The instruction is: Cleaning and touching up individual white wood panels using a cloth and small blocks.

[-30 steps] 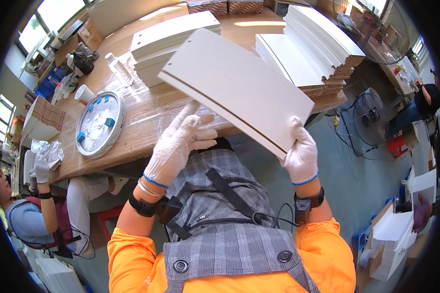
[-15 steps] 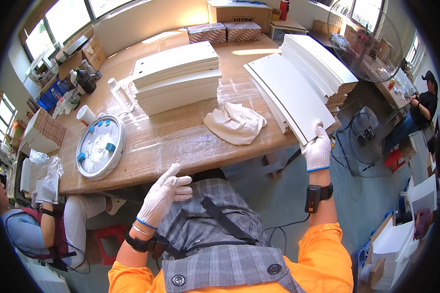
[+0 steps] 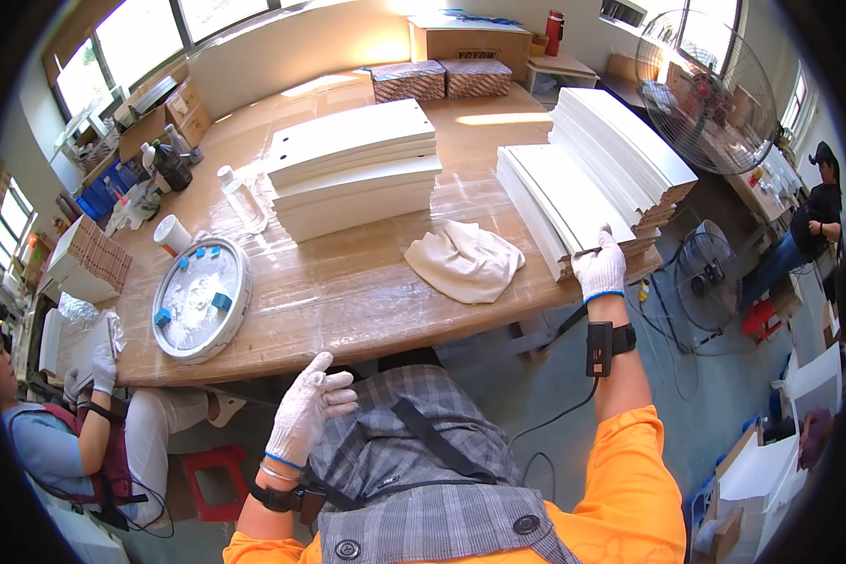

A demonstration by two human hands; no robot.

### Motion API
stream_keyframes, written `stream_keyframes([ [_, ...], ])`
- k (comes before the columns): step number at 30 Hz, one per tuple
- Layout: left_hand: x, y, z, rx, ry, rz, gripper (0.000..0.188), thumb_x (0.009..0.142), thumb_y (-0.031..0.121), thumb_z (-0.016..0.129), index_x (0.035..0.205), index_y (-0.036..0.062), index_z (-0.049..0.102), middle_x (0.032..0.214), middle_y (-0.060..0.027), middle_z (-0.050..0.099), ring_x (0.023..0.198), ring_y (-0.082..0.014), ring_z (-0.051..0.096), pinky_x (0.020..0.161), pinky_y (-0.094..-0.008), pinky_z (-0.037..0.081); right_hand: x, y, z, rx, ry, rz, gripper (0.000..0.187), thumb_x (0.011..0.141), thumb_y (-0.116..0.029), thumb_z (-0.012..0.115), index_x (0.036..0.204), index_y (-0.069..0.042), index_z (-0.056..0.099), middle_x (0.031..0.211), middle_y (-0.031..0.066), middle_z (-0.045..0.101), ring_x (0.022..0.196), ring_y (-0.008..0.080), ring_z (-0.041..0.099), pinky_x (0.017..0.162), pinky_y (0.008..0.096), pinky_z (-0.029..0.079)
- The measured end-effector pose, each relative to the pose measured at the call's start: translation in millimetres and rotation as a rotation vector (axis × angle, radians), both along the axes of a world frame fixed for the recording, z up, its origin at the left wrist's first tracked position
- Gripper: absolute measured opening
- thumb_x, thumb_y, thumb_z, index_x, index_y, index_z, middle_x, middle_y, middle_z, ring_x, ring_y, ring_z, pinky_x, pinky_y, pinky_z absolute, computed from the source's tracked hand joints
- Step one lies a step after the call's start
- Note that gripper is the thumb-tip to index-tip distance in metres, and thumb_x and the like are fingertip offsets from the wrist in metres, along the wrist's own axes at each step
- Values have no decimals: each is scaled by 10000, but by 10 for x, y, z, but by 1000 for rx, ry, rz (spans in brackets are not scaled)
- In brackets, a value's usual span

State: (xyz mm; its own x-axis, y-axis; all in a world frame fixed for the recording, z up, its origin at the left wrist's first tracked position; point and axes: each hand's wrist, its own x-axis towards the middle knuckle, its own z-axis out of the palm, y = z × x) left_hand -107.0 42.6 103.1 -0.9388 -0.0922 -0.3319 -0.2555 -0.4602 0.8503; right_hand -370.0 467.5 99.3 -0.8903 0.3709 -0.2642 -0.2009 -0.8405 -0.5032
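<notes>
My right hand [image 3: 599, 270], in a white knit glove, grips the near end of a white board [image 3: 556, 193], its thumb on top and its fingers partly hidden. That board lies on the right-hand pile, along the taller stack of white boards [image 3: 627, 150]. My left hand [image 3: 307, 411], gloved likewise, hovers off the table's front edge with fingers apart and nothing in it. A cream cloth [image 3: 467, 263] lies crumpled between the right-hand pile and the middle stack of white boards [image 3: 362, 193].
A round tray [image 3: 197, 329] holds white powder and several blue blocks. Beside it stand a white cup [image 3: 171, 234] and a clear bottle [image 3: 242, 200]. At left, a co-worker [image 3: 56, 442] sits handling a board. Fans [image 3: 708, 273] stand at right.
My right hand has lowered the white board, formerly angled over the table corner, onto the right-hand pile. My left hand stays open and has dropped slightly. The view has shifted a little.
</notes>
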Motion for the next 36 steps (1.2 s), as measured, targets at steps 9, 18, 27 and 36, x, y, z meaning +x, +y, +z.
stream_keyframes([
  [9, -5, -39, -86, 16, -11, -4, 550, 954, 334, 491, 1392, 35, 344, 1074, -201, 621, 859, -270, 647, 774, -410, 545, -187, 47, 118, 336, -249, 72, 231, 926, -229, 533, 1118, -101, 543, 1005, 100, 587, 907, 261, 595, 760, 435, 534],
  [18, 108, -170, -338, 57, -5, 33, 601, 948, 364, 490, 1407, 20, 308, 1066, -188, 610, 831, -260, 639, 754, -402, 549, 212, 561, 290, 1168, -615, 459, 335, 964, -385, 425, 816, -105, 536, 618, 50, 531, 462, 165, 507, 392, 307, 412],
  [27, 8, -111, -417, 93, -19, 23, 534, 953, 339, 484, 1370, 29, 361, 1049, -183, 598, 849, -267, 622, 749, -424, 542, 400, -604, 441, 953, -38, 712, 328, 943, -249, 508, 1164, -24, 595, 1019, 115, 640, 821, 175, 636, 733, 294, 547],
  [36, -313, 183, -296, 13, -14, -83, 494, 920, 329, 548, 1277, 2, 448, 1017, -167, 627, 829, -265, 638, 732, -408, 551, 213, -539, 187, 758, -93, 659, 311, 952, -227, 479, 1167, -19, 567, 1050, 121, 613, 897, 206, 611, 829, 335, 517],
])
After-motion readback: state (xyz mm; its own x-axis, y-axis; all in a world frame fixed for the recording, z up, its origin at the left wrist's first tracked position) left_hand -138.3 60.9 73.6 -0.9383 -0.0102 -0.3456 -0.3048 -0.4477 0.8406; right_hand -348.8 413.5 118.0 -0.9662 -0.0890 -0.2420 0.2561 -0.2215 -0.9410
